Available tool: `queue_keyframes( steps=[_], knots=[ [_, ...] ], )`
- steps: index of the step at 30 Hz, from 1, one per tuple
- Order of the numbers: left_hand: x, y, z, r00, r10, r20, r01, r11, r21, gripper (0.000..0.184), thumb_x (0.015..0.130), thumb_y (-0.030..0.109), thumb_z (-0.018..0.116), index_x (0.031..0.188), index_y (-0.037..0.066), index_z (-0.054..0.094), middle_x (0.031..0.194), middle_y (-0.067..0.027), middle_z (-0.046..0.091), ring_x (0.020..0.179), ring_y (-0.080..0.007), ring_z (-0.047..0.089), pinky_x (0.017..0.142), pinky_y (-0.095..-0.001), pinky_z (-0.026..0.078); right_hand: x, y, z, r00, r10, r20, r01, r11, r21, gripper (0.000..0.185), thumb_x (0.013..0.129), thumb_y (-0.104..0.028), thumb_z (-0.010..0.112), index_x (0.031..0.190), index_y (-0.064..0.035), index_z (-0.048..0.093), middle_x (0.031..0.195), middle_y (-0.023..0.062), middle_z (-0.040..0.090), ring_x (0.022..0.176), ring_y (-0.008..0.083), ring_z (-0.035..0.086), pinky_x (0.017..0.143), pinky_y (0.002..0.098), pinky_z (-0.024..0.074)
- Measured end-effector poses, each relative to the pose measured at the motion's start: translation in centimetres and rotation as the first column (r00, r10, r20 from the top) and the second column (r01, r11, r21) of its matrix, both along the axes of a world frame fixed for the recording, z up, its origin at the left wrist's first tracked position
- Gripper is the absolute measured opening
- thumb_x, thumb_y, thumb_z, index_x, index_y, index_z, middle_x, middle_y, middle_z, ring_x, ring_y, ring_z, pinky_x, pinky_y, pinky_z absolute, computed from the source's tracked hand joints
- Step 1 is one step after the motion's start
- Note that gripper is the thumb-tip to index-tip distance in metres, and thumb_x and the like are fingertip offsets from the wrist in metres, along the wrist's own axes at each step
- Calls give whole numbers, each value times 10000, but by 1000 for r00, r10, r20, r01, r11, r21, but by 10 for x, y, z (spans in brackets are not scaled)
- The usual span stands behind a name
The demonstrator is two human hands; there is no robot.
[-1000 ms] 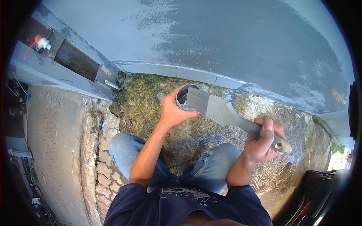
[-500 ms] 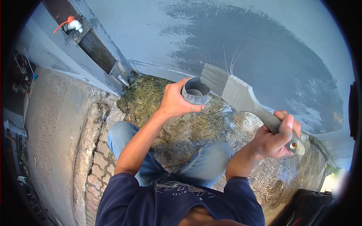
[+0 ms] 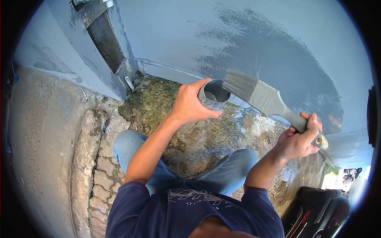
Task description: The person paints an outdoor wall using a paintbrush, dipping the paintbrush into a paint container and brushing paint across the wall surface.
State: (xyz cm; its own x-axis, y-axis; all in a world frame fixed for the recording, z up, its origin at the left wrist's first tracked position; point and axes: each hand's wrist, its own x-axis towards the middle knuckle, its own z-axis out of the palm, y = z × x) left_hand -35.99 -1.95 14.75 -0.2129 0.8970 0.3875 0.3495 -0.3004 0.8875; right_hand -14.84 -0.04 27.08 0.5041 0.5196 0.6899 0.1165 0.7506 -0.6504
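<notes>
My left hand [image 3: 195, 104] is wrapped round a small grey paint can [image 3: 214, 104], its open mouth tilted partly toward me and grey paint inside. In my right hand [image 3: 300, 139] is a wide paintbrush [image 3: 266, 99], gripped by its handle. The bristles lie at the can's right rim; whether they touch it I cannot tell. A few stray bristles stick up from the brush. Beyond both hands rises a light blue-grey wall [image 3: 166, 31] with a darker grey painted patch [image 3: 274, 51].
Below the wall is a rough, mossy concrete floor [image 3: 190, 139]. A recessed wall opening [image 3: 105, 41] and a short white pipe stub [image 3: 129, 83] are at upper left. Broken paving [image 3: 104, 178] runs along the left. A black, shiny object [image 3: 321, 210] stands at lower right.
The view has shifted, and the orange-handled tap has left it. The can and brush both sit slightly farther right in the picture, with the bristles still beside the can's rim.
</notes>
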Motion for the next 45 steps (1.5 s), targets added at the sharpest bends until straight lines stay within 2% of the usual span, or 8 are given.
queue_keyframes(
  steps=[12,17,20,23,25,28,36,45],
  knots=[
    [-93,-18,-15,962,264,-69,-249,953,174,719,487,220,872,1128,-16,649,1011,-193,701,924,-345,691,834,-383,550,-102,-7,12,999,24,-32,-25,999,-42,154,892,-111,624,758,-36,622,699,91,643,388,34,380,332,171,250],
    [-98,-18,-17,961,273,-39,-263,951,162,710,496,216,868,1125,-26,648,1023,-200,699,931,-334,696,832,-377,551,-118,-20,4,1000,26,-8,-26,998,-65,192,908,-158,644,779,-17,624,712,85,648,399,40,391,356,161,283],
    [-97,-23,-13,960,281,5,-279,951,135,687,505,208,861,1116,-23,651,1007,-192,705,919,-323,704,821,-367,553,-122,-22,0,998,-50,-25,49,997,-52,149,883,-113,614,754,-39,620,693,96,642,372,35,353,329,177,236],
    [-95,-29,-5,963,265,46,-268,961,71,650,517,198,852,1101,-11,658,971,-176,715,893,-310,712,804,-358,554,-115,-25,-8,995,-35,95,37,999,-16,153,875,-115,605,741,-43,618,677,101,636,383,42,347,342,182,231],
    [-96,-33,-1,966,250,62,-252,967,29,630,522,192,847,1092,-3,663,950,-167,720,879,-304,716,794,-354,555,-114,-25,-9,1000,-12,-11,12,1000,6,166,872,-124,597,729,-42,612,666,109,631,401,55,364,363,185,231],
    [-98,-39,1,948,313,61,-316,948,32,599,526,189,841,1069,6,667,930,-164,721,862,-302,717,777,-358,554,-114,-24,-11,997,28,66,-30,999,38,166,868,-131,595,731,-39,606,664,114,627,419,65,394,380,189,251],
    [-102,-42,0,890,455,-22,-453,889,61,561,518,202,840,1022,20,671,897,-151,713,822,-319,704,750,-375,552,-117,-6,-21,985,169,13,-170,981,91,171,867,-129,589,744,-10,598,670,134,626,420,125,431,389,211,284],
    [-102,-39,2,882,470,-35,-469,883,30,566,515,200,837,1029,27,675,906,-150,717,830,-305,710,758,-364,553,-112,2,-29,975,222,-25,-219,972,82,189,875,-139,569,741,-7,582,677,147,625,422,137,446,372,218,278]
  ],
)
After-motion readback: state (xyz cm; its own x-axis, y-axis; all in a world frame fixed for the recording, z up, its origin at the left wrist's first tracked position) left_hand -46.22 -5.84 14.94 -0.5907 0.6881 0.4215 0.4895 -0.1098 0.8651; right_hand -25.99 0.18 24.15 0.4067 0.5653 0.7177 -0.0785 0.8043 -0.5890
